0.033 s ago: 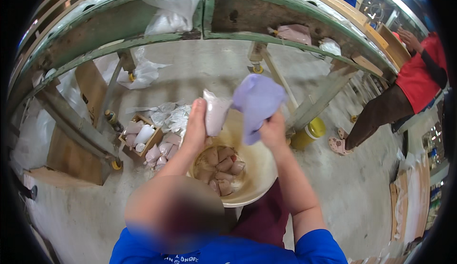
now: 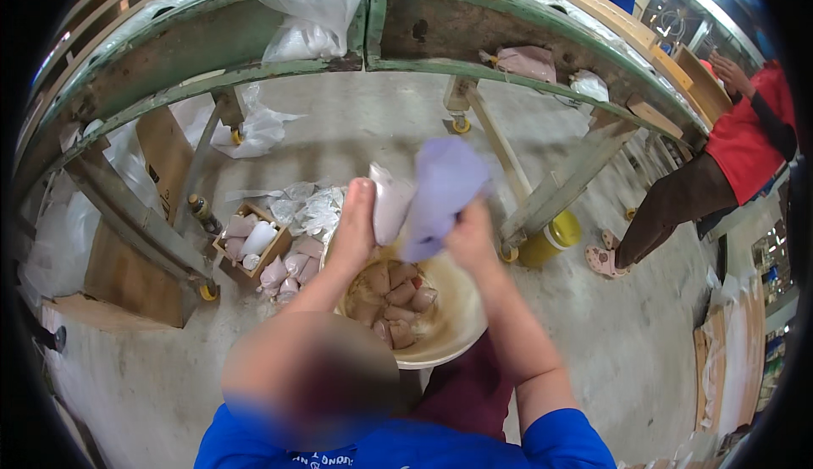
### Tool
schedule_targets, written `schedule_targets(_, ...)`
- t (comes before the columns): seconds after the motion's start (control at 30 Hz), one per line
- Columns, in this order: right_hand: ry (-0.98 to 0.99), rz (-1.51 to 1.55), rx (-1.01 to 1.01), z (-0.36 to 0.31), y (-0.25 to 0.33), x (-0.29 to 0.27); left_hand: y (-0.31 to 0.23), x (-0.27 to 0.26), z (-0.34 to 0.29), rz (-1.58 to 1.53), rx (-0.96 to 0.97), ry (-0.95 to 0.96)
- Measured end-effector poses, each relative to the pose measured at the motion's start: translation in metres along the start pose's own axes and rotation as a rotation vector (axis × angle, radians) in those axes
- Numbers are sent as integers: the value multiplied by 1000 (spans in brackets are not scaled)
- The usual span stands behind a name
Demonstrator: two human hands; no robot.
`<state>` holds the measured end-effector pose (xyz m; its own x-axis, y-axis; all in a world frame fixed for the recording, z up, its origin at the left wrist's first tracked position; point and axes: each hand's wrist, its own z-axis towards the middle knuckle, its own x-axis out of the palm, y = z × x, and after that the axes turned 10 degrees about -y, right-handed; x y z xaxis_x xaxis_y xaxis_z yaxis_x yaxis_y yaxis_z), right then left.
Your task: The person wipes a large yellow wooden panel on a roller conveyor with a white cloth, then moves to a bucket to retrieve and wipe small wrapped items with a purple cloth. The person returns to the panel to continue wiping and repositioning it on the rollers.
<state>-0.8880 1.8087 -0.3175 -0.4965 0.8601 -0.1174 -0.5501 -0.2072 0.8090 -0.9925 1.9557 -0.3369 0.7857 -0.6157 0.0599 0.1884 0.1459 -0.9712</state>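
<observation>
My left hand [image 2: 356, 225] is raised over a cream bucket [image 2: 466, 306], gripping a small clear plastic bag of pale pinkish material [image 2: 391, 205]. A purple cloth [image 2: 442, 183] is bunched in my right hand [image 2: 471, 230], blurred by motion. It hangs right beside the bag, and its edge overlaps or touches the bag's right side; I cannot tell which. Down in the bucket lie several similar filled bags [image 2: 400, 293], brownish-pink, in a stained bottom. The bucket stands between my legs.
A green workbench [image 2: 279, 80] on wheeled legs spans ahead. To the left are a small wooden box [image 2: 273, 251] with bags and white bottles, loose filled bags [image 2: 298, 267] and a cardboard box [image 2: 127, 274]. A yellow-lidded container [image 2: 550, 239] and a person in red [image 2: 745, 139] are at right.
My right hand has swung left with the purple cloth, bringing it up against the bag. The left hand and its bag have shifted slightly right.
</observation>
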Motion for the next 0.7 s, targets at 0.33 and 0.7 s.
schedule_targets(0.33,25,-372,-4,5,2,34,-19,-5,-12,191,256,176)
schedule_targets(0.7,-203,569,362,6,-10,37,-3,-1,-14,-211,245,97)
